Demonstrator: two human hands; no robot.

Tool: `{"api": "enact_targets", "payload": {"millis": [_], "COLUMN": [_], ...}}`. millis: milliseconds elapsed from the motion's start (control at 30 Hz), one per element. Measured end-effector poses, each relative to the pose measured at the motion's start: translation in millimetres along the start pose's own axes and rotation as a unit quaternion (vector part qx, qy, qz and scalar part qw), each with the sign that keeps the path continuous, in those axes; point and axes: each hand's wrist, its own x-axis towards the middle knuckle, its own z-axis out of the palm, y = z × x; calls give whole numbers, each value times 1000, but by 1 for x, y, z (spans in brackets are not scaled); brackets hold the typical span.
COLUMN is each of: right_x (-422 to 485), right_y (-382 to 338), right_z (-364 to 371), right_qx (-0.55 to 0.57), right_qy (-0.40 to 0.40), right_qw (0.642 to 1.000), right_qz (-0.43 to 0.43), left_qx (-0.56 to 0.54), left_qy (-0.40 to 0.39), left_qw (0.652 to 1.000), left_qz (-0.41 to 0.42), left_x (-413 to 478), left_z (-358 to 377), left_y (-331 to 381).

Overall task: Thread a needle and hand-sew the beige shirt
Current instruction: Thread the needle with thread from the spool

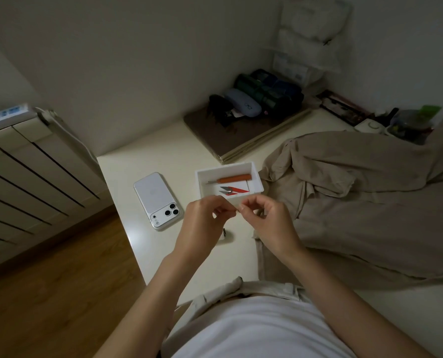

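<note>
Beige shirt (pixel 357 202) lies crumpled on the white table (pixel 163 156), just right of the hands.
Left hand (pixel 204 220) and right hand (pixel 269 223) meet at pinched fingertips before the white box (pixel 258 180); what they pinch is too small to tell.

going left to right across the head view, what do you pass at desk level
radiator → phone → white box → beige shirt
</note>
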Motion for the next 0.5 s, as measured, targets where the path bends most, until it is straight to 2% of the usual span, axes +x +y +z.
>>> {"api": "enact_targets", "payload": {"millis": [200, 367, 500], "right_x": [4, 5, 6], "right_y": [-3, -4, -5], "right_z": [-2, -4, -6], "right_qx": [-5, 11, 25], "right_qy": [30, 33, 48], "right_qw": [999, 999, 998], "right_qz": [19, 31, 36], "left_qx": [109, 97, 62], "left_qy": [-4, -12, -25], "left_qw": [989, 992, 997], "left_qz": [95, 85, 46], "left_x": [8, 6, 6], "left_z": [6, 6, 6], "left_y": [-7, -12, -16]}}
